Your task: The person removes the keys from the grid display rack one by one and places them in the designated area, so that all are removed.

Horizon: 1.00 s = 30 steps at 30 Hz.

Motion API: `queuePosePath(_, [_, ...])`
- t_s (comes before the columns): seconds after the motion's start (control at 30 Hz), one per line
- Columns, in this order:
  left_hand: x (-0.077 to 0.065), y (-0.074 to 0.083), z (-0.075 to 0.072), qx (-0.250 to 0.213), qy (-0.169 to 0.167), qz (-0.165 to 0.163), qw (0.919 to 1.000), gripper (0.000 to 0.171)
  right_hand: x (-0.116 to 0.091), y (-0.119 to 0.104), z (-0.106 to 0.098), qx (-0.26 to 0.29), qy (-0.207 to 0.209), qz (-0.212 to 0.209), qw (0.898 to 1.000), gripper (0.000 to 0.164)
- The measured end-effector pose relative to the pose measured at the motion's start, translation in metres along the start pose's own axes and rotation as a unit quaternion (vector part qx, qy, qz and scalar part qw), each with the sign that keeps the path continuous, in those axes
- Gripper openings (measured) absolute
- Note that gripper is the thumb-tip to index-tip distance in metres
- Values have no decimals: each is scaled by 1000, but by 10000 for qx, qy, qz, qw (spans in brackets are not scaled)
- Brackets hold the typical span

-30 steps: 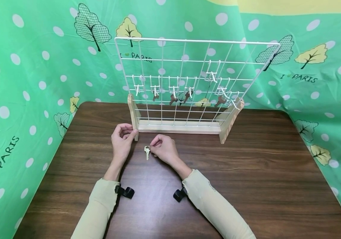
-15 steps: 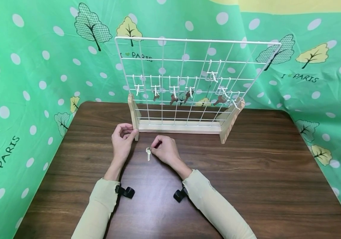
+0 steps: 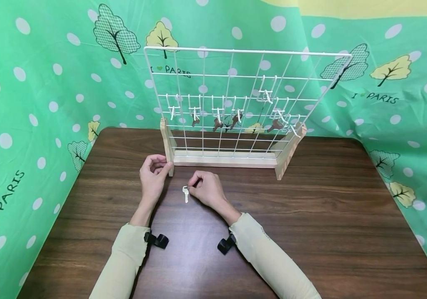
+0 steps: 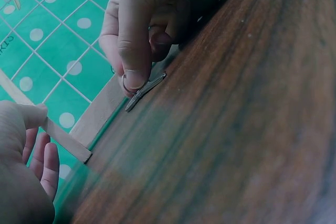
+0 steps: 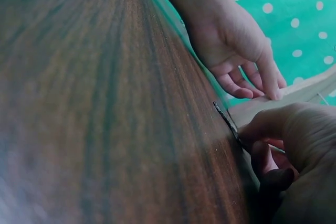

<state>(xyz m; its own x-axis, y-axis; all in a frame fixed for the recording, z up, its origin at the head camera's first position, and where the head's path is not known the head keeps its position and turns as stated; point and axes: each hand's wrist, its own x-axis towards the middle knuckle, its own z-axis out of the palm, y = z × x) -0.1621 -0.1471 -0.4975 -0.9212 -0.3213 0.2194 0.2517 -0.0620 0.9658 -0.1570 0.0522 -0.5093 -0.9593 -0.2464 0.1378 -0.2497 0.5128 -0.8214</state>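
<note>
My right hand [image 3: 207, 189] pinches a small metal key [image 3: 186, 195] at its head end, between thumb and fingers. In the left wrist view a thin ring [image 4: 124, 84] shows at the thumb tip, and the key lies tilted close over the wood. My left hand [image 3: 153, 176] grips the left wooden leg [image 3: 170, 165] of a white wire grid rack [image 3: 232, 156], thumb on its front edge. Several hooks hang on the grid; a brown key [image 3: 195, 120] and several others dangle from some of them. The leftmost hook [image 3: 173, 111] bears no key.
The rack's right wooden leg [image 3: 284, 164] stands on the dark brown wooden table [image 3: 329, 232]. Behind and at both sides hangs a green dotted curtain [image 3: 41, 104]. Black straps [image 3: 156, 240] with small devices sit on both wrists.
The right hand and its key have shifted slightly toward me, with the key a touch lower and to the right. The left hand stays on the rack's leg.
</note>
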Motion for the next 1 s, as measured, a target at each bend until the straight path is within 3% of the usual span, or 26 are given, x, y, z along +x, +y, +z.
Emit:
queuePosePath(0.1, [0,-1,0,16,4,1,10000,29,7,21,10,-129,-79,27,9999,22])
queuePosePath(0.33, [0,-2,0,24,-8,-6,10000,29,0,5,2,-67,-61,-234,9997,20])
queuePosePath(0.53, [0,-1,-1,41,-20,-30,10000,29,4,19,9,-256,-23,-302,9992,23])
queuePosePath(0.8, [0,-1,0,52,-21,-40,10000,29,-1,-7,-8,201,-215,-295,9991,17])
queuePosePath(1.0, [0,-1,0,17,2,-14,10000,28,-2,-16,-15,212,-456,-161,9986,13])
